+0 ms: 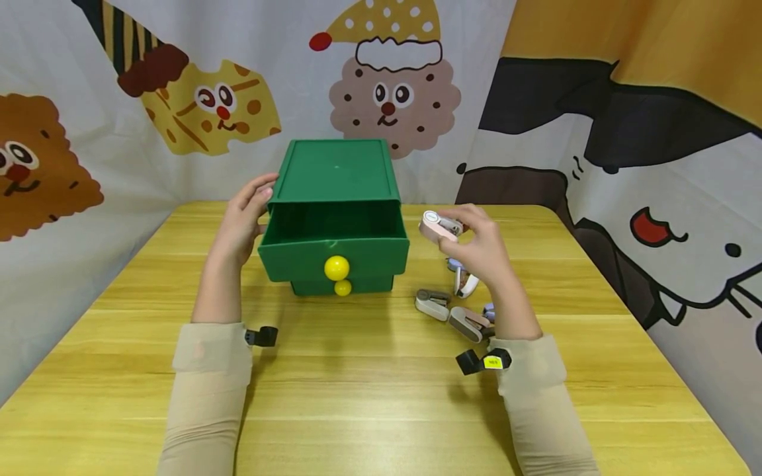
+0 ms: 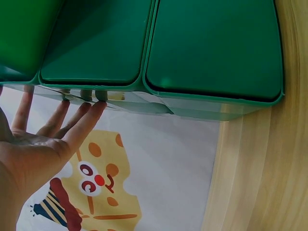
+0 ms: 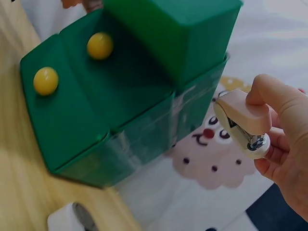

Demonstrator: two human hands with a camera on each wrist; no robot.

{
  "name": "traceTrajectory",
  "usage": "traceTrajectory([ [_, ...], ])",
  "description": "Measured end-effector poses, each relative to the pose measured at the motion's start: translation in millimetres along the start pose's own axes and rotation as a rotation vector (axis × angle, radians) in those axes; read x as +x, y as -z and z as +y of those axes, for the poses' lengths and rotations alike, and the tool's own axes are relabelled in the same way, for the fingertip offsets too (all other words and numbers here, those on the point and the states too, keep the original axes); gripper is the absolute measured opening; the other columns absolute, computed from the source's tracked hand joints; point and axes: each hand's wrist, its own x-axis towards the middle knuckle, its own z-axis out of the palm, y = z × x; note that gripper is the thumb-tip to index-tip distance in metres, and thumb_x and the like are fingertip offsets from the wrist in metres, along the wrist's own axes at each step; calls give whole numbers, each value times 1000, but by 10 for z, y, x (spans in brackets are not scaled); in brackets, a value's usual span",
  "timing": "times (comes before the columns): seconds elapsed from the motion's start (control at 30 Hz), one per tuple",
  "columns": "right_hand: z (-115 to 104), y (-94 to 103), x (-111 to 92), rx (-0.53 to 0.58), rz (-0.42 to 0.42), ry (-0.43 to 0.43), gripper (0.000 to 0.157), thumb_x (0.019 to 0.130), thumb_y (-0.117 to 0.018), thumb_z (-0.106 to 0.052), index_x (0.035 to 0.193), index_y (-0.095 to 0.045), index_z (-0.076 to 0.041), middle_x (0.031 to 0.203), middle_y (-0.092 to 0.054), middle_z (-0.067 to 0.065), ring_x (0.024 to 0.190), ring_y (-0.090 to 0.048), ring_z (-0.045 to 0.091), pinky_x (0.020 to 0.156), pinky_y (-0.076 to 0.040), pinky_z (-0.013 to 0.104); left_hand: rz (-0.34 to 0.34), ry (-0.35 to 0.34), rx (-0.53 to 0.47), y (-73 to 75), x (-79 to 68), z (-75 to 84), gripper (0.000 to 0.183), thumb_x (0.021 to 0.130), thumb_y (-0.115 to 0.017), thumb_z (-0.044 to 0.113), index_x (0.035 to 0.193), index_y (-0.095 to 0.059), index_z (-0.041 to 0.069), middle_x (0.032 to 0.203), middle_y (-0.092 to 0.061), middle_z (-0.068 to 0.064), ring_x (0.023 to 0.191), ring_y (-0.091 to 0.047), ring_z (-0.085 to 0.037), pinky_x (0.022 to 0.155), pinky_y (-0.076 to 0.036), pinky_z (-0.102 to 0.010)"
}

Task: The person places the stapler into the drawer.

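Observation:
A green drawer cabinet [image 1: 336, 172] with yellow ball knobs stands on the table. Its top drawer [image 1: 297, 260] is pulled out, and the part of its inside that shows is bare. Fingers extended, my left hand [image 1: 243, 218] touches the cabinet's left side; the left wrist view shows those fingertips [image 2: 100, 105] against the side wall. To the right of the drawer, my right hand [image 1: 479, 241] pinches a pale pink mini stapler [image 1: 437, 227] above the table. In the right wrist view the thumb lies on the upper arm of the stapler [image 3: 245, 113], and its metal inside shows.
Several more mini staplers lie on the table right of the cabinet: a grey one [image 1: 432, 304], a pinkish-grey one [image 1: 468, 324], a white one [image 1: 466, 283] and purple ones, partly hidden by my right arm. A printed curtain [image 1: 238, 26] hangs behind the table.

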Motion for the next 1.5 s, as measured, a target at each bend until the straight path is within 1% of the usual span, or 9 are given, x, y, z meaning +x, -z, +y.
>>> traceTrajectory([
  [0.2, -198, 43, 13, 23, 62, 72, 38, 75, -70, 3, 112, -70, -3, 108, -62, 2, 90, -47, 13, 75, -39, 26, 5, -1, 5, -3, 13, -7, 45, 99, -52, 38, 140, -47, 20, 145, -40, -8, 125, -43, -30, 74, -52, -27],
  [0.37, -351, 42, 23, 70, 78, 106, 40, 75, -70, 6, 113, -70, -3, 109, -62, 3, 92, -48, 14, 77, -40, 26, 3, 1, -2, -12, 9, 5, 46, 99, -52, 37, 141, -47, 19, 145, -39, -8, 125, -42, -30, 74, -52, -27],
  [0.5, -480, 13, 48, 121, 71, 123, 41, 74, -70, 9, 113, -69, 0, 110, -62, 9, 93, -48, 16, 78, -40, 26, 3, 1, -7, -18, 8, 15, 47, 99, -52, 37, 141, -46, 18, 144, -40, -8, 125, -43, -30, 74, -52, -27],
  [0.67, -598, -34, 94, 153, 47, 128, 41, 74, -69, 11, 114, -67, 5, 112, -61, 15, 93, -48, 20, 78, -40, 24, 4, 8, -6, -23, 5, 23, 48, 99, -51, 38, 142, -45, 18, 145, -39, -7, 125, -42, -29, 74, -52, -27],
  [0.9, -706, -95, 170, 145, -8, 118, 40, 77, -72, 2, 116, -69, -7, 113, -62, 1, 94, -49, 14, 78, -41, 27, 6, 9, -2, -25, 10, 20, 47, 99, -51, 39, 142, -46, 19, 145, -39, -7, 125, -42, -29, 74, -53, -27],
  [1.0, -723, -136, 200, 130, -36, 128, 39, 78, -73, -2, 117, -69, -9, 113, -61, -1, 94, -50, 13, 79, -41, 28, 6, 11, -4, -22, 13, 15, 48, 99, -52, 39, 142, -46, 19, 145, -39, -7, 125, -42, -30, 74, -52, -27],
  [1.13, -737, -191, 235, 110, -66, 148, 38, 79, -73, -5, 117, -69, -7, 113, -62, -1, 94, -50, 13, 79, -42, 30, 7, 10, -6, -14, 8, 3, 48, 98, -52, 39, 142, -46, 19, 145, -39, -7, 124, -43, -30, 74, -53, -27],
  [1.4, -777, -309, 301, 117, -126, 176, 37, 81, -75, -9, 117, -68, -4, 116, -63, 3, 95, -50, 16, 80, -44, 38, 5, 4, -11, -12, 8, -12, 47, 99, -52, 38, 141, -46, 19, 145, -39, -8, 124, -43, -30, 74, -53, -27],
  [1.5, -782, -359, 310, 126, -141, 204, 38, 81, -77, -11, 118, -67, -2, 116, -63, 5, 95, -50, 18, 81, -43, 37, 6, 7, -3, -13, 4, -13, 46, 99, -51, 38, 141, -47, 20, 145, -39, -7, 124, -43, -29, 75, -52, -28],
])
